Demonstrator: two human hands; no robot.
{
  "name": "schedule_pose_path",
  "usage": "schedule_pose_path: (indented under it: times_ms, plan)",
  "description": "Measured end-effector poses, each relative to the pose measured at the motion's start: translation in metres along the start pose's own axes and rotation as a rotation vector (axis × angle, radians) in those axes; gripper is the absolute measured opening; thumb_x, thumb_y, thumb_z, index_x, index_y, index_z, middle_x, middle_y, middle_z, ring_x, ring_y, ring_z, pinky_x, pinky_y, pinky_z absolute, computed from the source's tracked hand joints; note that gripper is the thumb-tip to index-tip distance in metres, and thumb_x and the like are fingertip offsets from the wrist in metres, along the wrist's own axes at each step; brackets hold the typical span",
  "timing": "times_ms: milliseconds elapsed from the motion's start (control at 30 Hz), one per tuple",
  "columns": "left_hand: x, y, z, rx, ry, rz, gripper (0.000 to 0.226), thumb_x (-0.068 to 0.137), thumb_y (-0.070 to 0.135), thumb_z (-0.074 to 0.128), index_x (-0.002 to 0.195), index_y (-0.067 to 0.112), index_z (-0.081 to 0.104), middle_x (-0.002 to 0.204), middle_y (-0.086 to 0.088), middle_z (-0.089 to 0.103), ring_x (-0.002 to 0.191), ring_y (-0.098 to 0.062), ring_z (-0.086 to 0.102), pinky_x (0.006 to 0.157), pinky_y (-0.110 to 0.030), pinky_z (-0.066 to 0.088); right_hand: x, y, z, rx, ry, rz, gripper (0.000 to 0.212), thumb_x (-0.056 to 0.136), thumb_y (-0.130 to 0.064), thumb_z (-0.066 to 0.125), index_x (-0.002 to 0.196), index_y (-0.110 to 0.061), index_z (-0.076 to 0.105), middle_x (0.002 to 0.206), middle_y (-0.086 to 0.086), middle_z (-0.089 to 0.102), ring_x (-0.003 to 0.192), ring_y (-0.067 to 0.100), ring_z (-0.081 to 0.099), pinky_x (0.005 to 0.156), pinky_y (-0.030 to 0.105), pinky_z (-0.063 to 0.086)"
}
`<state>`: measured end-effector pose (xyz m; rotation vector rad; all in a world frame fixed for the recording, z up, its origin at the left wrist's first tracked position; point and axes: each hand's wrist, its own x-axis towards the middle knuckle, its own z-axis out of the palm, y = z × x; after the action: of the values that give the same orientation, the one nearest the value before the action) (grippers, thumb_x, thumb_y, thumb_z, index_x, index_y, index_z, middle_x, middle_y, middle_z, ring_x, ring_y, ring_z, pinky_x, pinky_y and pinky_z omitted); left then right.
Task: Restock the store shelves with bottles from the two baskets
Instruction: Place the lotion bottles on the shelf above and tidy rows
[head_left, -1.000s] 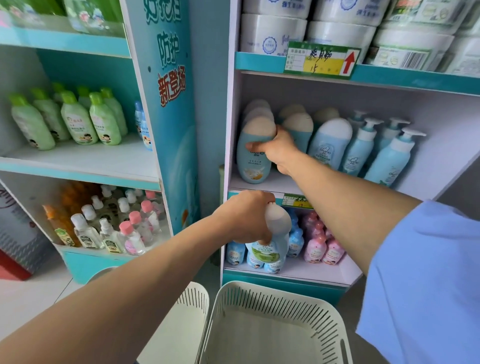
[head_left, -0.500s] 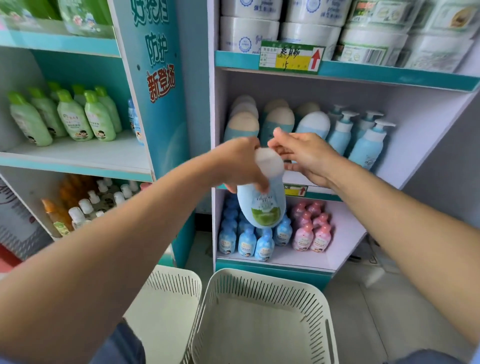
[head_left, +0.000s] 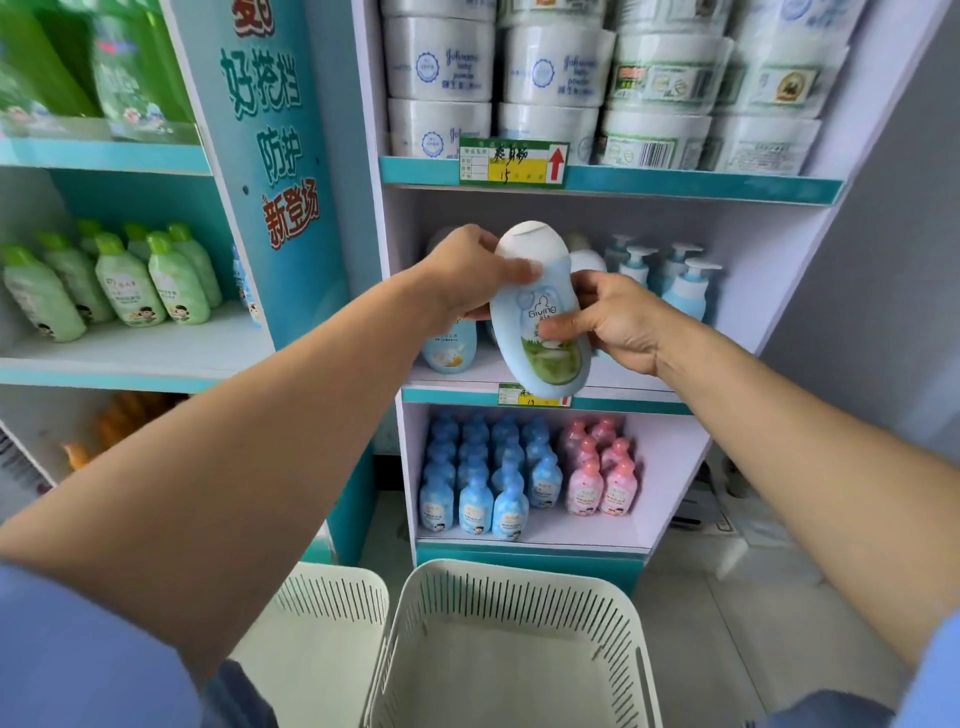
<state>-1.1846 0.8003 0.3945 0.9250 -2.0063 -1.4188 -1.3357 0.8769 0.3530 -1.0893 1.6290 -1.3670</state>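
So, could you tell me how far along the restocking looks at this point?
Nearly finished, it seems. Done: both white baskets on the floor show no bottles in the parts in view, and the lower shelf holds full rows of small blue and pink bottles. In hand: the left hand and right hand grip one blue Giving bottle. Left: standing it on the middle shelf.

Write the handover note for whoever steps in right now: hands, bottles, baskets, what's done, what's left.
Left hand: gripping the blue bottle just below its white cap.
Right hand: gripping the same bottle's lower body.
Bottle is tilted, in the air before the middle shelf, not yet set down.
Both baskets look empty in the parts visible.
Done: similar bottles already stand on that shelf.
Left: place this bottle there.
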Motion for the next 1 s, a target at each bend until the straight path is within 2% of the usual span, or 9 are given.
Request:
schedule_pose_path:
  times_ms: [100, 167, 267, 367, 500, 600, 700, 800, 1000]
  plan:
    - [0.003, -0.002, -0.003, 0.114, 0.122, 0.017, 0.027, 0.088, 0.020, 0.065, 0.111, 0.012, 0.052, 0.103, -0.008, 0.060, 0.087, -0.021, 0.056, 0.073, -0.030, 0.050, 0.019, 0.009, 0.000, 0.020, 0.179, -0.002, 0.054, 0.061, 0.010, 0.078, 0.106, -0.011, 0.057, 0.103, 0.006, 0.068, 0.105, 0.029, 0.062, 0.093, 0.047, 0.050]
    - [0.004, -0.007, -0.008, 0.162, 0.151, 0.001, 0.004, 0.090, 0.012, 0.059, 0.092, 0.014, 0.057, 0.095, -0.008, 0.059, 0.083, -0.021, 0.056, 0.073, -0.031, 0.050, 0.032, 0.016, 0.002, 0.024, 0.280, -0.001, 0.057, 0.061, 0.007, 0.081, 0.108, -0.012, 0.055, 0.107, 0.004, 0.067, 0.105, 0.027, 0.061, 0.092, 0.046, 0.050]
    - [0.008, -0.022, -0.015, 0.227, 0.142, -0.035, 0.027, 0.091, 0.006, 0.053, 0.070, 0.021, 0.054, 0.089, -0.007, 0.059, 0.083, -0.022, 0.057, 0.078, -0.031, 0.051, 0.049, 0.026, 0.009, 0.020, 0.372, 0.007, 0.063, 0.062, 0.003, 0.082, 0.115, -0.013, 0.052, 0.110, 0.001, 0.064, 0.104, 0.025, 0.061, 0.088, 0.042, 0.051]
    - [0.012, -0.036, -0.023, 0.263, 0.155, -0.048, 0.031, 0.091, 0.002, 0.050, 0.067, 0.022, 0.054, 0.089, -0.006, 0.060, 0.087, -0.024, 0.058, 0.077, -0.029, 0.050, 0.066, 0.038, 0.020, 0.038, 0.378, 0.021, 0.068, 0.065, 0.003, 0.081, 0.122, -0.011, 0.048, 0.110, 0.000, 0.062, 0.102, 0.022, 0.060, 0.085, 0.038, 0.052]
    - [0.019, -0.059, -0.026, 0.337, 0.128, -0.048, 0.018, 0.088, 0.002, 0.050, 0.086, 0.016, 0.062, 0.097, -0.008, 0.064, 0.094, -0.028, 0.064, 0.080, -0.031, 0.054, 0.088, 0.057, 0.031, -0.011, 0.393, 0.047, 0.074, 0.061, -0.001, 0.085, 0.123, -0.014, 0.047, 0.117, 0.004, 0.064, 0.104, 0.023, 0.061, 0.087, 0.041, 0.053]
    - [0.024, -0.075, -0.023, 0.389, 0.098, -0.029, 0.024, 0.088, 0.002, 0.050, 0.106, 0.011, 0.064, 0.107, -0.008, 0.065, 0.089, -0.023, 0.061, 0.084, -0.030, 0.053, 0.101, 0.067, 0.031, -0.078, 0.423, 0.057, 0.076, 0.056, -0.006, 0.088, 0.119, -0.020, 0.048, 0.116, 0.002, 0.064, 0.106, 0.024, 0.061, 0.092, 0.048, 0.051]
    - [0.030, -0.083, -0.023, 0.419, 0.087, -0.012, 0.027, 0.088, 0.001, 0.050, 0.109, 0.012, 0.063, 0.104, -0.003, 0.063, 0.085, -0.018, 0.057, 0.074, -0.024, 0.047, 0.106, 0.073, 0.029, -0.099, 0.437, 0.066, 0.076, 0.058, -0.004, 0.087, 0.121, -0.018, 0.047, 0.120, 0.003, 0.063, 0.109, 0.025, 0.060, 0.094, 0.047, 0.050]
    - [0.038, -0.087, -0.020, 0.464, 0.095, 0.012, 0.028, 0.086, 0.001, 0.050, 0.108, 0.013, 0.062, 0.105, -0.004, 0.064, 0.087, -0.019, 0.056, 0.077, -0.026, 0.047, 0.106, 0.076, 0.025, -0.085, 0.423, 0.062, 0.075, 0.061, -0.001, 0.085, 0.124, -0.013, 0.046, 0.123, 0.006, 0.061, 0.112, 0.024, 0.058, 0.097, 0.046, 0.049]
    - [0.052, -0.082, -0.013, 0.640, 0.179, 0.060, 0.043, 0.087, 0.005, 0.053, 0.129, 0.008, 0.047, 0.130, -0.012, 0.046, 0.111, -0.030, 0.053, 0.089, -0.028, 0.042, 0.098, 0.072, 0.017, -0.229, 0.370, 0.026, 0.064, 0.069, -0.003, 0.081, 0.121, -0.008, 0.045, 0.126, 0.008, 0.056, 0.116, 0.024, 0.053, 0.093, 0.037, 0.046]
